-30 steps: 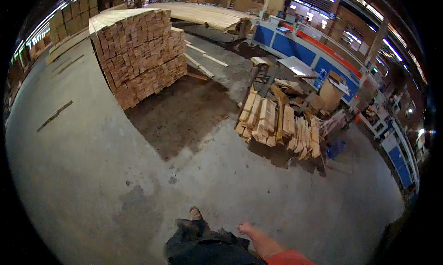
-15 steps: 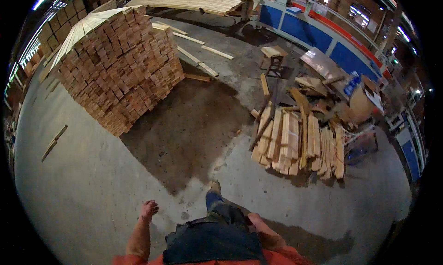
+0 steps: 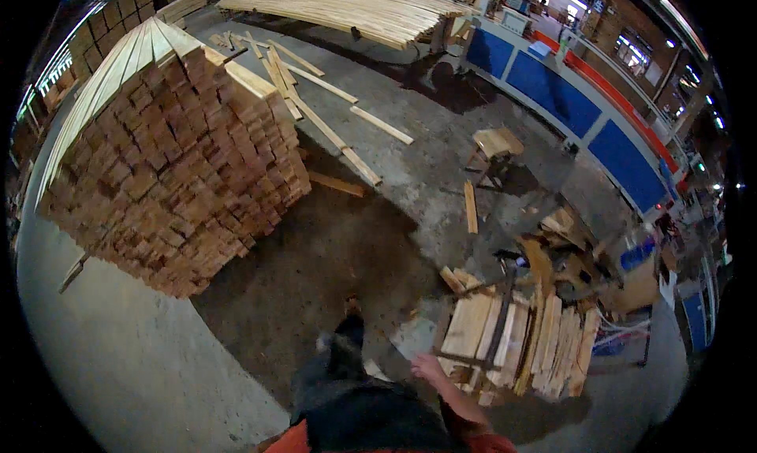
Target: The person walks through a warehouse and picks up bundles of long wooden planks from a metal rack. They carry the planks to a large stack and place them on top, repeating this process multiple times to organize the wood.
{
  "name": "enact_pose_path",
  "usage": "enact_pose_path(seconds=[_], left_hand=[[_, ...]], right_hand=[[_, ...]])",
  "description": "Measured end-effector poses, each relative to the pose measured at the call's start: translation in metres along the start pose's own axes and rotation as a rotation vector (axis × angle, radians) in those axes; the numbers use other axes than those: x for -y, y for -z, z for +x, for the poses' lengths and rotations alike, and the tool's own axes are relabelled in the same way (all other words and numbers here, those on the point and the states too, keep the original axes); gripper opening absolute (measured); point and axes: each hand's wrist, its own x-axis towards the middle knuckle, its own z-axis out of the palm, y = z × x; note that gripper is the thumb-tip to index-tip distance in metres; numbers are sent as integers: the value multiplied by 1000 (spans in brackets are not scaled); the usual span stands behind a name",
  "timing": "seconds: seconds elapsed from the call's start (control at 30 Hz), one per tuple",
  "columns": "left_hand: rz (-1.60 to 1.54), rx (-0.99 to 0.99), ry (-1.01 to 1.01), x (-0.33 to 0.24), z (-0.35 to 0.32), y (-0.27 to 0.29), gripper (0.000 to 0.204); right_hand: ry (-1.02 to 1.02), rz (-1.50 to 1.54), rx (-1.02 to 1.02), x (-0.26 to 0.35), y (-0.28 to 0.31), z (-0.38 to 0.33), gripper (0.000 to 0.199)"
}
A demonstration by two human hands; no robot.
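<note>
My right hand (image 3: 426, 367) swings beside my leg, fingers loosely curled and holding nothing, close to the near end of a low pile of short wooden boards (image 3: 512, 341) on the floor. My left hand is out of sight. My dark trouser leg and shoe (image 3: 347, 344) step forward over a dark patch of concrete. A tall stack of cut timber (image 3: 177, 149) stands ahead on the left.
Loose planks (image 3: 335, 134) lie scattered on the floor ahead. A small wooden stool (image 3: 497, 145) stands right of centre. A long blue and red machine (image 3: 583, 114) runs along the right side, with a large pile of long boards (image 3: 355, 7) at the far end.
I have walked forward; the timber stack and board pile are nearer and larger. My left hand, seen half a second ago, has swung out of view and my right hand has swung forward.
</note>
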Motion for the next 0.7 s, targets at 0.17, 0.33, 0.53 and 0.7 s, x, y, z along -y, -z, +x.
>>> enact_pose_path(seconds=[0.17, 0.33, 0.53, 0.7], left_hand=[[404, 0, -212, -224, 97, 16, 19], [1371, -163, -514, -489, 204, 45, 21], [-18, -157, -499, -825, 272, -94, 32], [574, -102, -577, -919, 328, -174, 31]], right_hand=[[48, -509, -23, 70, 67, 96, 28], [1, -626, 34, 209, 59, 178, 26], [94, -474, 55, 419, 68, 371, 25], [132, -499, 132, 610, 106, 476, 24]])
